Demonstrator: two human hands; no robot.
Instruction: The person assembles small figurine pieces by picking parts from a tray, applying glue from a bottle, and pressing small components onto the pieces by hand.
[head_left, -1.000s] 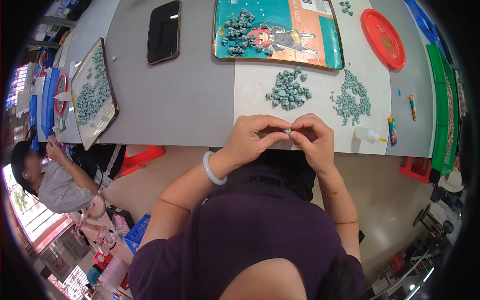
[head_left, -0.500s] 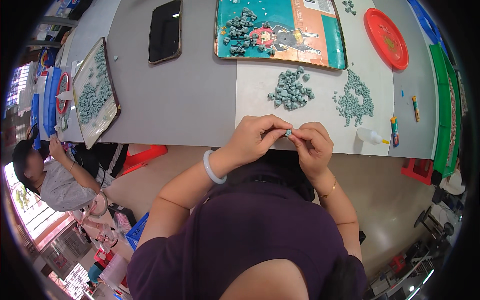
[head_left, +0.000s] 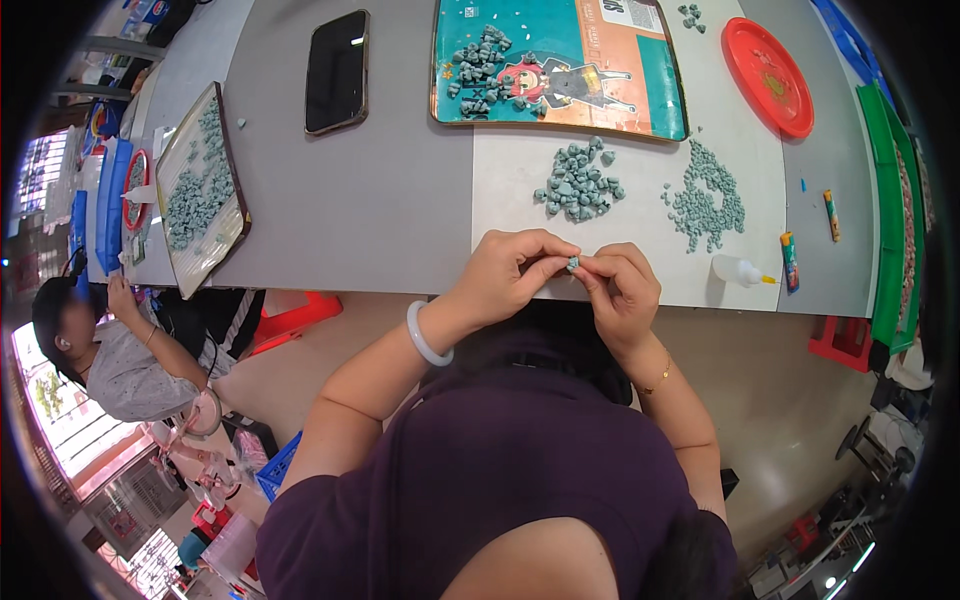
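In the head view, held at the fingertips of left hand (head_left: 508,270) and right hand (head_left: 625,295) together: a small grey-green piece (head_left: 573,264), close to the front edge of the grey worktop (head_left: 400,200). Grip of each hand closed in a pinch on that same piece, from opposite sides.

Just beyond the hands, on a pale sheet (head_left: 503,195), a heap of larger pieces (head_left: 578,182); to its right, a spread of smaller pieces (head_left: 695,208). Behind the heap, an illustrated tray (head_left: 660,95) with a cluster of pieces (head_left: 482,60) toward its left side. Beside the right hand but apart from it, a squeeze bottle (head_left: 733,269) lying on its side; farther right, two colourful tubes (head_left: 790,262), a red plate (head_left: 790,118) and a green bin (head_left: 883,180). Well to the left, a dark phone (head_left: 337,72) and a second tray (head_left: 215,258) strewn with small pieces. Past that, a blue bin (head_left: 113,205) and another person (head_left: 140,375) seated near a red stool (head_left: 295,320).

Mostly covered by fingertips, the held piece; too small for its exact shape to be made out. Out of sight, both palms. Cut off by the upper border, the far edge of the illustrated tray. Swallowed by the dark fisheye rim, the corners; hard to sort out, the clutter at lower left and lower right.
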